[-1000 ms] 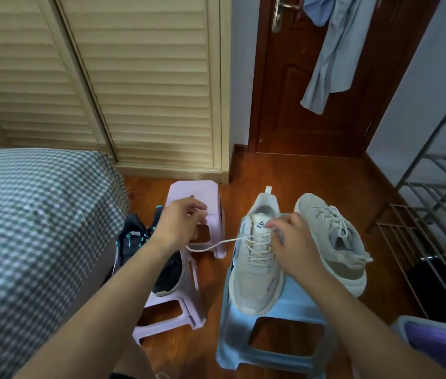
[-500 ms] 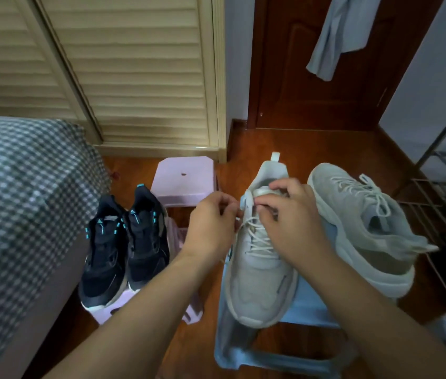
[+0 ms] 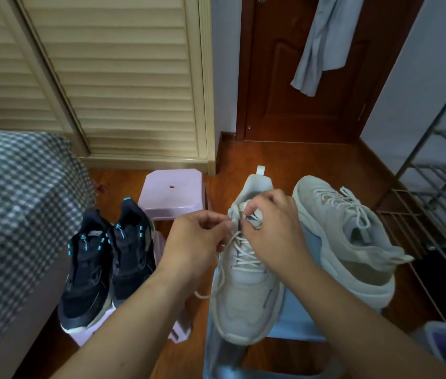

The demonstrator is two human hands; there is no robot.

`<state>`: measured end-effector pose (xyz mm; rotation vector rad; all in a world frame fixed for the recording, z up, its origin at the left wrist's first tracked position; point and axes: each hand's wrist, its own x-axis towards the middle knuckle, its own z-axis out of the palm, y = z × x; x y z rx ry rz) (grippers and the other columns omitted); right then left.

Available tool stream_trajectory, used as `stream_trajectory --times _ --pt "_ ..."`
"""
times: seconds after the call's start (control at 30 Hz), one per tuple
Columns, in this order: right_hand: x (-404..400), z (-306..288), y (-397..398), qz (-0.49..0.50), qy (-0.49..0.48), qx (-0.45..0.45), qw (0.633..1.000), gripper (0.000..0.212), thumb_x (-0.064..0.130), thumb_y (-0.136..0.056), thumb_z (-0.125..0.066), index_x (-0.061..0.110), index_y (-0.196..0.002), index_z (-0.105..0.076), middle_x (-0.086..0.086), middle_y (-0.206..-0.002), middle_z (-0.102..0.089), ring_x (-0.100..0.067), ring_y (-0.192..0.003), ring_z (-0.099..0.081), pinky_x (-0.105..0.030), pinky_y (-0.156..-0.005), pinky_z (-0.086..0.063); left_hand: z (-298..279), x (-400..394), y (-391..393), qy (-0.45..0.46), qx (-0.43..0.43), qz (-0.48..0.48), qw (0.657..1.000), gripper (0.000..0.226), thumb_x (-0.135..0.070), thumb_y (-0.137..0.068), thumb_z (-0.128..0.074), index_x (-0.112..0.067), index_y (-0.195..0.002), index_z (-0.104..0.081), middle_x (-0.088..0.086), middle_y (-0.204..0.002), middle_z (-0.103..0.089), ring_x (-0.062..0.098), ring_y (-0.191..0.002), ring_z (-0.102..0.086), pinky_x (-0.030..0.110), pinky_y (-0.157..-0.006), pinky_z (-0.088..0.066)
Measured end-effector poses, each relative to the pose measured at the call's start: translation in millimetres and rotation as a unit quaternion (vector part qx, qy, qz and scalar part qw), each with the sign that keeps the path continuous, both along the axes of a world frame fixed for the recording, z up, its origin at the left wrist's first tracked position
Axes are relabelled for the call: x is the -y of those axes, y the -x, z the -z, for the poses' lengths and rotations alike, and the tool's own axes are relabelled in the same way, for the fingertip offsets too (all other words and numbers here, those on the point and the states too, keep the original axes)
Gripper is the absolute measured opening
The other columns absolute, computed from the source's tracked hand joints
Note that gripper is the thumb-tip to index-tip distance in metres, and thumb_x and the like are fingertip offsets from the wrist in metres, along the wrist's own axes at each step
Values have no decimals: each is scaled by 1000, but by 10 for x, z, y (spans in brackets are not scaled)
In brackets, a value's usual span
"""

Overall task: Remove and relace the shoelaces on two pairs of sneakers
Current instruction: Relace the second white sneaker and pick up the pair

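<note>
Pinching the lace [image 3: 236,236] at the sneaker [image 3: 246,291] tongue's edge, both hands' fingers [image 3: 223,224] clamped.

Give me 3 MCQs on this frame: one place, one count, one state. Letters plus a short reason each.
1. Where do the black sneakers stand?
A. on the bed
B. on a lilac stool
C. on the metal rack

2. How many pale sneakers are on the blue stool?
A. one
B. two
C. three

3. What is the left hand doing?
A. pinching the lace of the near pale sneaker
B. resting flat on the bed
C. gripping the door handle

Answers:
1 B: the black pair stands side by side on the lilac stool beside the bed.
2 B: the near pale sneaker and the tilted pale sneaker both rest on it.
3 A: its fingertips pinch the lace near the top eyelets, with the right hand at the tongue.
</note>
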<state>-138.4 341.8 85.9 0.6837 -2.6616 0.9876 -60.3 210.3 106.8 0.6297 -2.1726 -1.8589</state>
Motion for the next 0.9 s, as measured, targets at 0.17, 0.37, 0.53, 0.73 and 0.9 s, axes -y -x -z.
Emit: stream_trajectory --times 0.17,0.37,0.53,0.73,0.9 --pt "-13 36 40 2 35 -4 999 14 21 -87 -73 32 -87 -64 13 -106 -44 -13 -109 -42 -23 -85 -36 91 -1 86 51 32 4 998 9 -15 -93 -73 -14 -88 -80 5 -75 -75 1 -54 -57 19 -59 -53" --pt "5 66 17 14 39 -32 999 7 17 -84 -78 23 -81 -77 8 -114 -47 -10 -109 -42 -22 -86 -39 151 52 184 88 26 -15 996 9 -22 -90 -76 -21 -83 -80 -4 -69 -73 9 -63 -64 26 -64 -55" --pt "27 99 33 7 11 -64 998 6 19 -83 -80 22 -88 -82 6 -114 -52 -11 -108 -40 -11 -83 -31 177 122 232 159 8 5 987 8 -20 -90 -76 -21 -83 -80 -8 -74 -73 10 -71 -66 25 -68 -54" --pt "39 125 77 -4 22 -40 999 15 20 -84 -79 25 -99 -81 14 -112 -46 -8 -107 -35 -10 -90 -29 110 212 269 228 -48 52 971 15 -11 -86 -79 -24 -82 -73 -5 -70 -71 12 -65 -69 29 -66 -60" --pt "36 82 60 -11 21 -5 1000 7 21 -85 -78 25 -89 -82 15 -110 -45 -12 -110 -40 -20 -92 -31 131 349 262 127 -95 144 977 10 -6 -90 -74 -12 -96 -69 9 -77 -72 19 -70 -70 31 -71 -61"
